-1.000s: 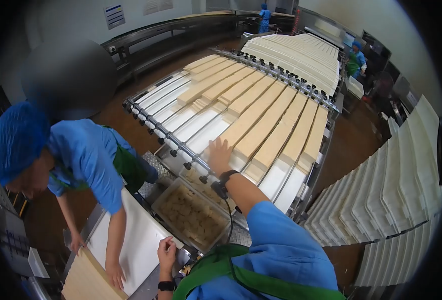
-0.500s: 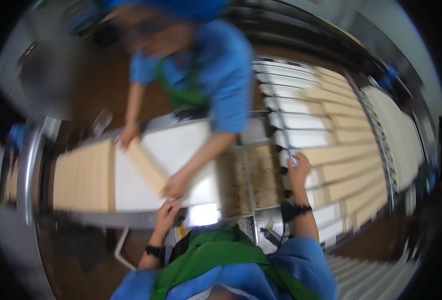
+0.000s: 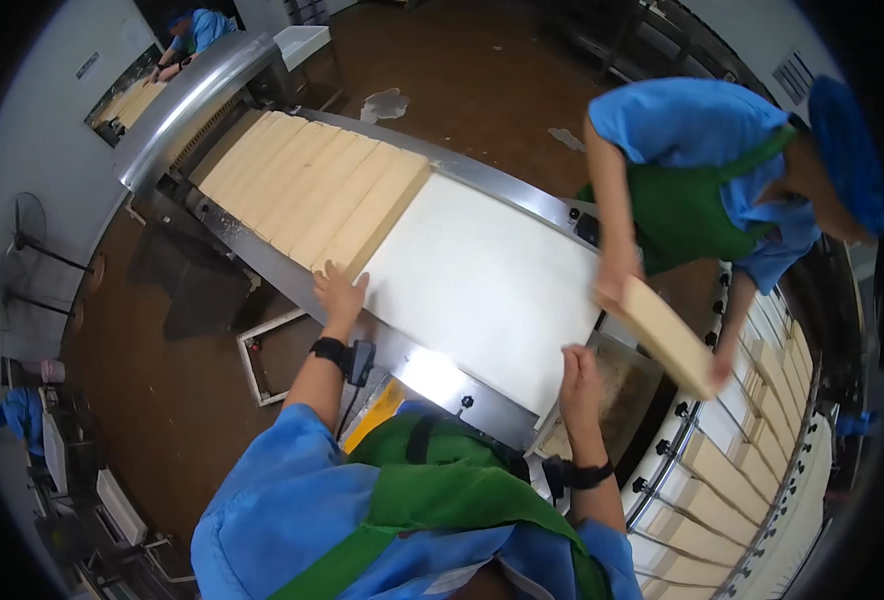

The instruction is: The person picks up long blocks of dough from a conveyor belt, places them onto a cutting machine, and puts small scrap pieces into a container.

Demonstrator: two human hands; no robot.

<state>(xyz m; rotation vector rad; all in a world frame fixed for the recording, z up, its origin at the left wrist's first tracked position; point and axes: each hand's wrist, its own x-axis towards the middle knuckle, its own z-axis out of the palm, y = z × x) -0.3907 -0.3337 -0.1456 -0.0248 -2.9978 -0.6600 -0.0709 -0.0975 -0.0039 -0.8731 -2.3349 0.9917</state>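
Observation:
My left hand (image 3: 340, 297) is at the near end of a row of long pale-tan slabs (image 3: 307, 185) lying side by side on the conveyor. Its fingers are spread, with the fingertips at the corner of the last slab. Beside the right end of the white belt (image 3: 482, 285), my right hand (image 3: 580, 385) is raised, nothing visible in it and its fingers loosely extended. Just beyond it, a co-worker in a blue shirt and green apron (image 3: 657, 215) holds another pale-tan slab (image 3: 664, 335) by its two ends, tilted above the gap between the conveyors.
A curved metal hood (image 3: 197, 105) spans the belt's far left end. At right, a second conveyor (image 3: 662, 490) carries several slabs between rails with black knobs. A stained metal tray (image 3: 622, 385) sits between the conveyors. A white frame (image 3: 252, 360) stands on the floor at left.
My view has swung left. My left hand has reached the row of slabs, and my right hand has left the second conveyor. The co-worker's slab has moved off the white belt.

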